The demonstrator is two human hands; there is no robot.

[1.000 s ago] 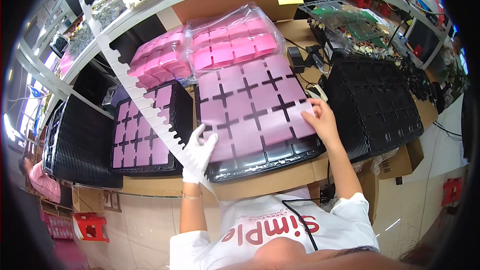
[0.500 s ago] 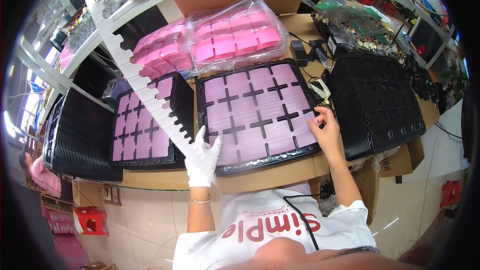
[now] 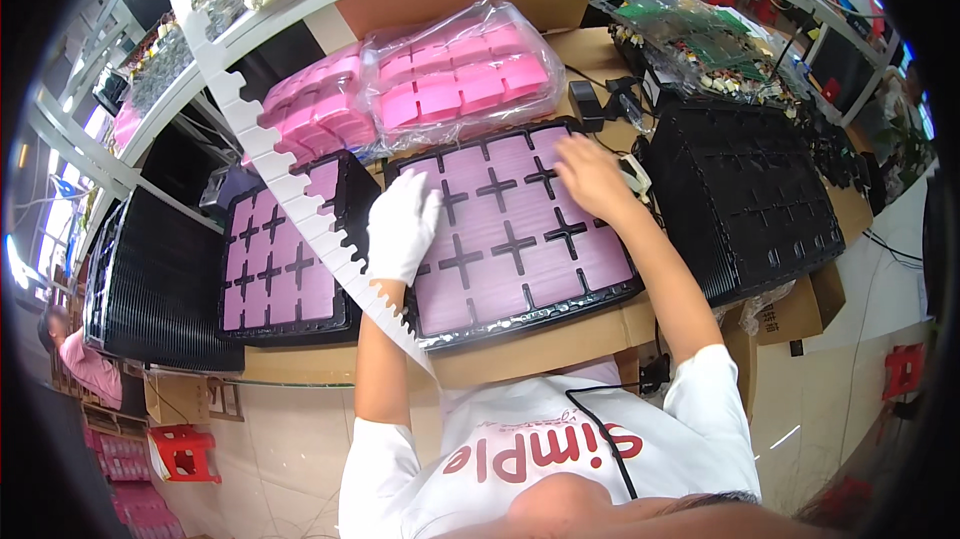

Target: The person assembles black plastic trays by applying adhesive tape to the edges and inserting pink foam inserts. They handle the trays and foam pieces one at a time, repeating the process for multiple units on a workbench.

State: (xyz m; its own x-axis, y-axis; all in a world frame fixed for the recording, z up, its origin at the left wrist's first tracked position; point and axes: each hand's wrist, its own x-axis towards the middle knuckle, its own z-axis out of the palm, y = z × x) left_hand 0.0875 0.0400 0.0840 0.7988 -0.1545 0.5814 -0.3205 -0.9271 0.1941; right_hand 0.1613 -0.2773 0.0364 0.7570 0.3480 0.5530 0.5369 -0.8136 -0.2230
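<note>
In front of me a lilac foam sheet (image 3: 485, 279) with cross-shaped cutouts lies in a black plastic tray (image 3: 530, 322), whose dividers show through the cutouts. My left hand (image 3: 402, 227), in a white glove, rests flat over the sheet's left edge near the far corner, fingers stretched forward. Bare, my right hand (image 3: 592, 177) lies with extended fingers on the far right part of the sheet. Neither hand grips anything that I can see. To the left stands another black tray stack (image 3: 352, 204) topped with a lilac sheet (image 3: 272, 284).
Pink foam pieces in a clear bag (image 3: 465, 84) lie behind the tray, beside more pink foam (image 3: 318, 109). Stacks of black trays flank the work area, right (image 3: 745, 204) and far left (image 3: 165, 279). A white notched strip (image 3: 290, 194) crosses diagonally. Circuit boards (image 3: 700, 39) lie at the back right.
Both hands have moved forward, away from me: the left from the near left edge up along it, the right from the right edge to the far right part of the sheet.
</note>
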